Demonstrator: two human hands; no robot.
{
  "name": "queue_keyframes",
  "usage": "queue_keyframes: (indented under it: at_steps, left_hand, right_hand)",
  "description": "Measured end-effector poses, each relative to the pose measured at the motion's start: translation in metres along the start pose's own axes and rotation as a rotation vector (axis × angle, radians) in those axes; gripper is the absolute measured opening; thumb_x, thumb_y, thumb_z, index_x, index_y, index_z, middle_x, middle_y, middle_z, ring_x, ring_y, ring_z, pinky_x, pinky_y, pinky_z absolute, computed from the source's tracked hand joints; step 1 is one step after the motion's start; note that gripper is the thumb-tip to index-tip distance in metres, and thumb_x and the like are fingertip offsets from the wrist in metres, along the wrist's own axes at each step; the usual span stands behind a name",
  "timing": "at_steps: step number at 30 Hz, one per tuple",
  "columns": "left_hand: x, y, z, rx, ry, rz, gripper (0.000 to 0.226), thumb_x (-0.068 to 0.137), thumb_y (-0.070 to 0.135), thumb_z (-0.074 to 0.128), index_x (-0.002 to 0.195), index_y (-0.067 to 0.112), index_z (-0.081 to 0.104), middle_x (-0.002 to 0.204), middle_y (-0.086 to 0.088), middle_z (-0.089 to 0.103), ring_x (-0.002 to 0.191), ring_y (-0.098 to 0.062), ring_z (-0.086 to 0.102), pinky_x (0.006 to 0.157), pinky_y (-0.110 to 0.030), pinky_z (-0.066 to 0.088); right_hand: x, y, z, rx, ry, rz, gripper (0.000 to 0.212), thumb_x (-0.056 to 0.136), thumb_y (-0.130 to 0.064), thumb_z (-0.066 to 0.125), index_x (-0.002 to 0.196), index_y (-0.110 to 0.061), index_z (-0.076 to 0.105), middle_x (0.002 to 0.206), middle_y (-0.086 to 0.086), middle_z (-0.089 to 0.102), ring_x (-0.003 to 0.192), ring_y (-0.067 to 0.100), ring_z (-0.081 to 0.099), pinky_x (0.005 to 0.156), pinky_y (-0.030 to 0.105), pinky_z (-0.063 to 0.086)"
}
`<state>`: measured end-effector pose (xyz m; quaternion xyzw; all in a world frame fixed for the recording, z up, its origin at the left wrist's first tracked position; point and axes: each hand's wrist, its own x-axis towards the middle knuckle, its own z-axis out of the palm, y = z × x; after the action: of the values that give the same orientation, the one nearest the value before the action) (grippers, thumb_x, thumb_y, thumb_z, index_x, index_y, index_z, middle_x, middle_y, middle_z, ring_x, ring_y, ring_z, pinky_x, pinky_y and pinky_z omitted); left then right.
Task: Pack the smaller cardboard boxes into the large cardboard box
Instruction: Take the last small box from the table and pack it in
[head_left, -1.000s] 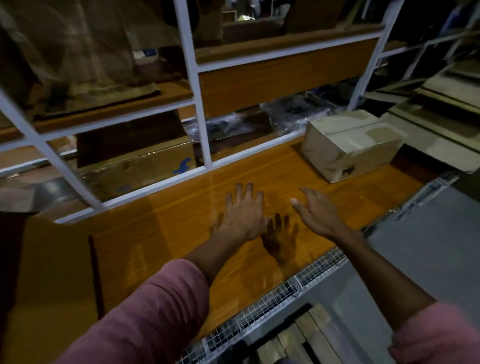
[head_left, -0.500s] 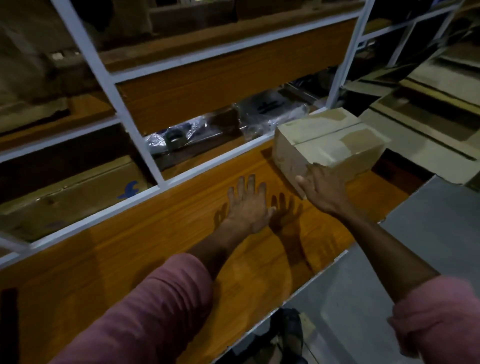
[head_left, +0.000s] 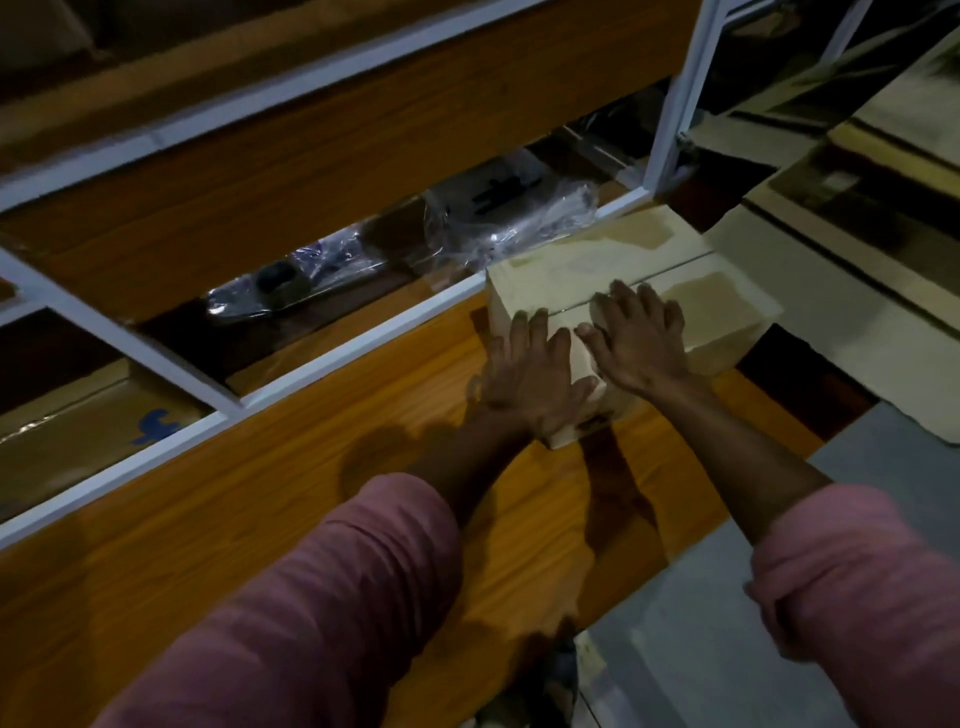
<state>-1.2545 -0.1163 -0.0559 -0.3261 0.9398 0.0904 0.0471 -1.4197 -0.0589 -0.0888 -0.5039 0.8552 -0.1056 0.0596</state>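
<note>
A small pale cardboard box (head_left: 582, 270) with taped top flaps sits at the right end of an orange wooden shelf board (head_left: 260, 493). My left hand (head_left: 530, 382) is pressed against the box's near left corner, its fingers reaching up over the top edge. My right hand (head_left: 641, 338) lies flat on the box's top near the flap seam, fingers spread. Both arms wear pink sleeves. I cannot make out a large open cardboard box in this view.
A white metal rack frame (head_left: 363, 338) runs behind the board. Beyond it lie plastic-wrapped items (head_left: 498, 218) and a brown carton with a blue logo (head_left: 104, 415). Flattened cardboard sheets (head_left: 831, 306) lie to the right, and grey floor (head_left: 701, 623) is below.
Both hands moved right and forward from the bare shelf board onto the small box. The right hand reached it first, then the left. The view shifted right with them.
</note>
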Motion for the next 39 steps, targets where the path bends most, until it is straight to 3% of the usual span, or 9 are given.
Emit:
queue_keyframes:
  at_steps: [2, 6, 10, 16, 20, 28, 33, 36, 39]
  left_hand:
    - [0.014, 0.005, 0.005, 0.032, 0.021, 0.017, 0.076, 0.1, 0.063, 0.036, 0.159, 0.017, 0.02, 0.169, -0.015, 0.004, 0.155, -0.037, -0.002, 0.12, -0.057, 0.011]
    - [0.03, 0.0, 0.021, -0.028, -0.069, -0.021, 0.081, 0.1, 0.07, 0.02, 0.163, 0.022, 0.003, 0.17, -0.011, -0.012, 0.155, -0.034, -0.015, 0.123, -0.059, 0.004]
    - [0.019, -0.005, 0.029, -0.05, -0.042, -0.053, 0.078, 0.1, 0.069, 0.016, 0.163, 0.026, -0.001, 0.17, -0.007, -0.015, 0.155, -0.03, -0.018, 0.123, -0.059, 0.009]
    - [-0.016, -0.034, 0.034, -0.072, -0.037, -0.076, 0.077, 0.1, 0.069, 0.017, 0.163, 0.028, 0.0, 0.17, -0.005, -0.017, 0.155, -0.028, -0.019, 0.121, -0.061, 0.011]
    - [-0.078, -0.09, 0.038, -0.074, -0.054, -0.128, 0.079, 0.099, 0.071, 0.016, 0.162, 0.029, -0.005, 0.168, -0.003, -0.023, 0.153, -0.026, -0.025, 0.121, -0.062, 0.008]
    - [-0.252, -0.219, 0.052, -0.076, 0.061, -0.178, 0.079, 0.098, 0.069, 0.027, 0.163, 0.027, 0.01, 0.171, -0.004, -0.008, 0.157, -0.027, -0.011, 0.118, -0.061, 0.022]
    - [-0.375, -0.305, 0.057, -0.161, 0.001, -0.281, 0.068, 0.1, 0.055, 0.034, 0.161, 0.032, 0.015, 0.171, 0.006, -0.011, 0.156, -0.021, -0.014, 0.117, -0.064, 0.025]
    - [-0.434, -0.327, 0.054, -0.272, 0.032, -0.439, 0.056, 0.102, 0.041, 0.038, 0.156, 0.029, 0.026, 0.171, 0.009, -0.003, 0.156, -0.019, -0.011, 0.117, -0.065, 0.023]
    - [-0.468, -0.325, 0.055, -0.269, 0.234, -0.661, 0.048, 0.1, 0.042, 0.042, 0.142, 0.02, 0.039, 0.159, -0.005, 0.027, 0.151, -0.028, 0.015, 0.109, -0.064, 0.034]
  right_hand:
    - [0.008, 0.006, 0.001, -0.042, -0.019, 0.001, 0.075, 0.096, -0.066, 0.015, 0.156, -0.026, 0.035, 0.169, 0.005, 0.02, 0.155, 0.035, 0.012, 0.117, 0.066, 0.015]
    - [0.013, 0.009, 0.005, -0.132, -0.04, 0.01, 0.067, 0.102, -0.063, 0.018, 0.16, -0.031, 0.026, 0.171, 0.001, 0.014, 0.156, 0.032, 0.007, 0.118, 0.067, 0.012]
    - [0.013, 0.0, 0.008, -0.197, -0.081, 0.009, 0.07, 0.1, -0.065, 0.011, 0.162, -0.032, 0.018, 0.172, 0.001, 0.007, 0.157, 0.032, 0.003, 0.119, 0.066, 0.009]
    - [-0.011, -0.042, 0.015, -0.202, -0.068, -0.016, 0.071, 0.099, -0.063, 0.01, 0.16, -0.029, 0.026, 0.17, 0.003, 0.016, 0.156, 0.035, 0.009, 0.118, 0.067, 0.012]
    - [-0.041, -0.117, 0.03, -0.185, -0.126, -0.046, 0.068, 0.102, -0.062, 0.013, 0.163, -0.031, 0.014, 0.172, 0.0, 0.002, 0.158, 0.032, -0.003, 0.121, 0.065, 0.003]
    - [-0.143, -0.301, 0.071, -0.163, -0.154, -0.126, 0.069, 0.102, -0.061, 0.013, 0.163, -0.028, 0.016, 0.172, 0.003, 0.004, 0.157, 0.035, -0.002, 0.119, 0.067, 0.002]
    - [-0.228, -0.424, 0.099, -0.118, -0.163, -0.174, 0.069, 0.102, -0.06, 0.016, 0.162, -0.026, 0.017, 0.172, 0.006, 0.004, 0.156, 0.037, -0.003, 0.119, 0.065, 0.0]
    - [-0.278, -0.481, 0.11, -0.08, -0.163, -0.224, 0.066, 0.101, -0.058, 0.026, 0.159, -0.027, 0.027, 0.171, 0.008, 0.011, 0.153, 0.038, 0.009, 0.116, 0.061, 0.012]
    - [-0.308, -0.507, 0.114, -0.079, -0.115, -0.383, 0.055, 0.099, -0.053, 0.039, 0.147, -0.029, 0.047, 0.161, 0.005, 0.034, 0.136, 0.035, 0.034, 0.101, 0.053, 0.029]
